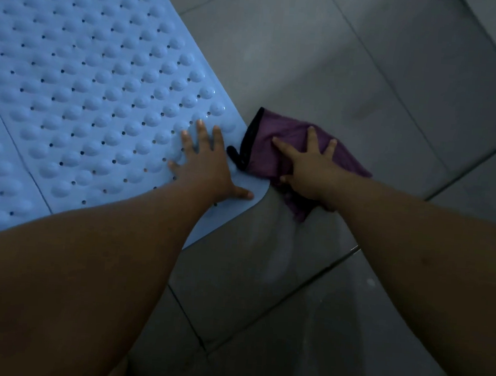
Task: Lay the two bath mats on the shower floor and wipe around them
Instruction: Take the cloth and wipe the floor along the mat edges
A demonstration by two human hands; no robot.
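Pale smeared streaks (283, 250) are seen just below the right grip (310, 169), running toward the camera. A dark grout line (292, 293) is crossed by them. A small white speck (370, 282) is seen lower right of that grip.

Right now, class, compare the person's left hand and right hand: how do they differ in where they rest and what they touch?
The left hand lies flat, fingers spread, on the corner of the pale blue bumpy rubber bath mat; the right hand presses a crumpled purple cloth with black trim. The left hand rests on the mat, the right on cloth over the grey tiled floor beside it. Both are open, palms down.
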